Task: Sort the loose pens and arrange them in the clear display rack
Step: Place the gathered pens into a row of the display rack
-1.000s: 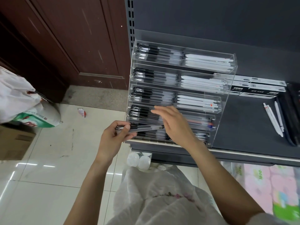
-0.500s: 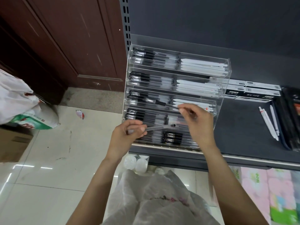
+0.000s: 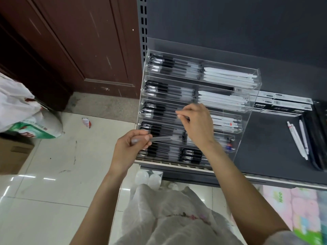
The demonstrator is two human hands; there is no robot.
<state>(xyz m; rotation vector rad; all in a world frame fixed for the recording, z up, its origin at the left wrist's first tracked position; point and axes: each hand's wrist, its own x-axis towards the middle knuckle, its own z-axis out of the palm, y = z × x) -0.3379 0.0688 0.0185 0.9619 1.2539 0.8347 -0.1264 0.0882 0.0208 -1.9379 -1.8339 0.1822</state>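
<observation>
While pinching pen [image 3: 164, 138], left hand [image 3: 131, 147].

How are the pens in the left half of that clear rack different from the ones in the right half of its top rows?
In the clear rack, the left-side pens have see-through barrels with black grips and caps; the right-side pens in the top rows are solid white. The left-side pens fill all the rows that show; the white ones show only in the upper three. Both kinds lie flat, stacked lengthwise.

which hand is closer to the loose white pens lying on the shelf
Right. The right hand is up at the rack's middle tiers, left of the white pens. The left hand is farther left, holding a clear pen at the rack's left side.
</observation>
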